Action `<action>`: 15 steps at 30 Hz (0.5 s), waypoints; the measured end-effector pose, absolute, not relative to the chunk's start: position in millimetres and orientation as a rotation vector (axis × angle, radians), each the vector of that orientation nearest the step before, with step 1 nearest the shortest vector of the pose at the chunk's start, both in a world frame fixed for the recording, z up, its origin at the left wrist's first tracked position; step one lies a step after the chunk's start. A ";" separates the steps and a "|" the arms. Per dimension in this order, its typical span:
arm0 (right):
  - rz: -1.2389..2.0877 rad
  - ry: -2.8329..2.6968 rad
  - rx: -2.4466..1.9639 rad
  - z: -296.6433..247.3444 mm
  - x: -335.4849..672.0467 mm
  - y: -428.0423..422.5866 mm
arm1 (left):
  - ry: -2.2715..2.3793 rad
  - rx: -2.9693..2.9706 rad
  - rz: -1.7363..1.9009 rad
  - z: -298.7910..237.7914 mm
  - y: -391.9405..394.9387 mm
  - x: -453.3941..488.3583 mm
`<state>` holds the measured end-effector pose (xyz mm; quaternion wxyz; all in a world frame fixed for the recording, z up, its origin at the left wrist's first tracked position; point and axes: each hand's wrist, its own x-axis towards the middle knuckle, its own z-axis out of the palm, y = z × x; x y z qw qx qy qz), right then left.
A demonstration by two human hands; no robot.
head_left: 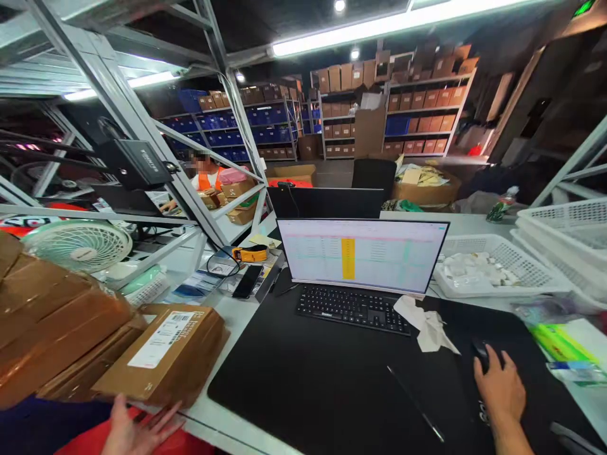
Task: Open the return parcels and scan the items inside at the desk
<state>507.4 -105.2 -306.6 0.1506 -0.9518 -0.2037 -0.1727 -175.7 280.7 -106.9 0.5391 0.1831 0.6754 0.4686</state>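
My right hand (499, 387) rests on a black computer mouse (482, 354) on the black desk mat (332, 385), fingers curled over it. My left hand (135, 430) lies open at the desk's near edge, fingers spread, touching the front of a brown cardboard parcel (165, 351) with a white shipping label. A monitor (363, 254) showing a spreadsheet stands behind a black keyboard (353, 308). A crumpled white tissue (427, 323) lies beside the keyboard, and a thin black pen (415, 404) lies on the mat.
More brown parcels (52, 322) are stacked at left by a small fan (78, 246). White plastic baskets (497, 268) sit at right. A phone (247, 281) and orange tape dispenser (250, 254) lie behind. A person in an orange vest (208, 177) works beyond the metal racking.
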 end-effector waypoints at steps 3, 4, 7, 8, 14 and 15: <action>-0.507 -0.605 -2.735 -303.3 500.9 -105.4 | 1.636 0.318 1.030 -100.4 288.1 -155.0; -0.495 -0.627 -2.741 -301.1 499.0 -106.0 | 1.665 0.296 1.029 -99.3 290.5 -150.0; -0.438 -0.644 -2.779 -296.4 496.4 -108.2 | 1.723 0.214 1.026 -98.9 297.0 -143.2; -0.409 -0.631 -2.793 -295.5 496.6 -108.6 | 1.732 0.182 1.035 -99.3 298.7 -143.2; -0.205 -0.573 -2.832 -282.8 496.8 -105.4 | 1.654 0.160 1.267 -102.0 301.1 -152.8; -0.189 -0.571 -2.835 -279.3 495.6 -104.4 | 1.649 0.152 1.291 -101.7 299.3 -154.5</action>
